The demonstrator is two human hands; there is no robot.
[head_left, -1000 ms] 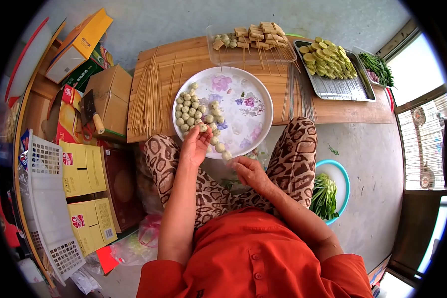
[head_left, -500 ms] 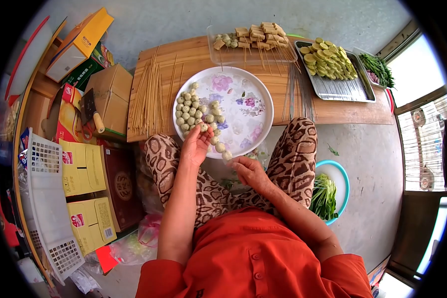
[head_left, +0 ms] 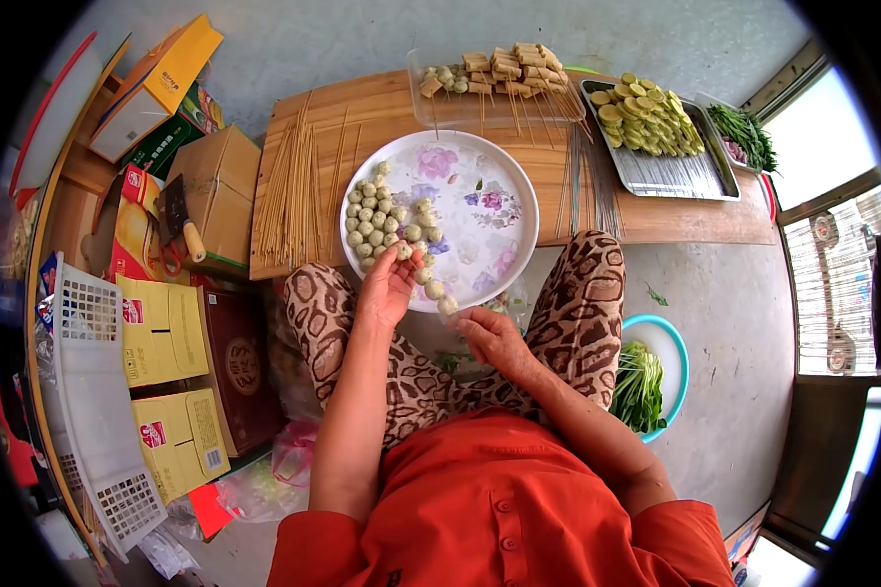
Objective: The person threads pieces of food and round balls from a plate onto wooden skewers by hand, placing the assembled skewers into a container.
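Note:
A round white tray point(head_left: 489, 176) with a flower print holds many speckled, pale green balls point(head_left: 367, 220) on its left side. Over its lower left part, my left hand point(head_left: 392, 281) has its fingertips closed on a ball point(head_left: 403, 251). My right hand point(head_left: 492, 334) is closed just below the tray's front rim. It pinches the lower end of a skewer, mostly hidden, beside the ball point(head_left: 447, 305). More balls point(head_left: 434, 290) lie in a row between the two hands.
Bamboo skewers point(head_left: 289, 196) lie on the wooden table point(head_left: 392, 103). Behind are a clear tray with skewered rolls point(head_left: 519, 68), a metal tray point(head_left: 656, 178) with green slices and some greens point(head_left: 744, 137). A blue-rimmed basin point(head_left: 683, 367) stands right; cartons point(head_left: 166, 333) stand left.
The ball at my left fingertips has shifted very slightly to the right. Otherwise the hands and tray look the same.

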